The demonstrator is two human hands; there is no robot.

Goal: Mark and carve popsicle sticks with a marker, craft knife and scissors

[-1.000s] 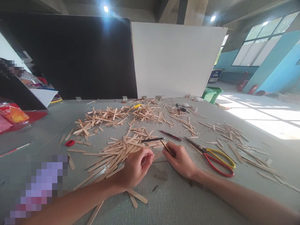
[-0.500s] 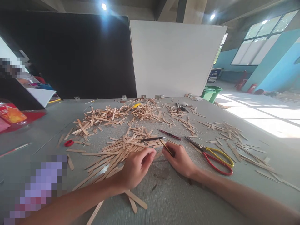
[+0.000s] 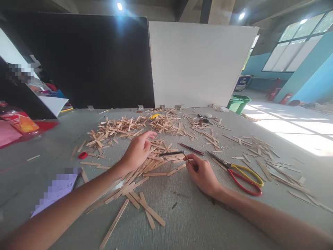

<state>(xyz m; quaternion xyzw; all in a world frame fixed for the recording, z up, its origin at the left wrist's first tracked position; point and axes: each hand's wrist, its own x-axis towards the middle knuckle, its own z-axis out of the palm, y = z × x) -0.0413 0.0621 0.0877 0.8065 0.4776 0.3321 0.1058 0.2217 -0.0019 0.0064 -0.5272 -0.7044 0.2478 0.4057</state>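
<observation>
My left hand [image 3: 137,150] reaches forward over a heap of flat wooden craft sticks [image 3: 145,163], fingers loosely spread and holding nothing, fingertips near the far scattered sticks [image 3: 122,126]. My right hand [image 3: 201,172] rests on the grey table [image 3: 187,215], closed on a thin pencil [image 3: 187,160] that points up and left. One loose stick [image 3: 177,169] lies just left of that hand. A dark pen [image 3: 171,153] and a red pencil [image 3: 191,149] lie beyond it.
Scissors with red and yellow handles [image 3: 241,172] lie right of my right hand. More sticks [image 3: 260,152] litter the right side. A small red ring [image 3: 82,155] sits left. Black [image 3: 85,59] and white [image 3: 200,62] boards stand behind the table. A red packet [image 3: 19,123] is far left.
My left hand left the spot beside my right hand and stretched forward and left over the stick heap, opening its fingers. The right hand stayed put with the pencil.
</observation>
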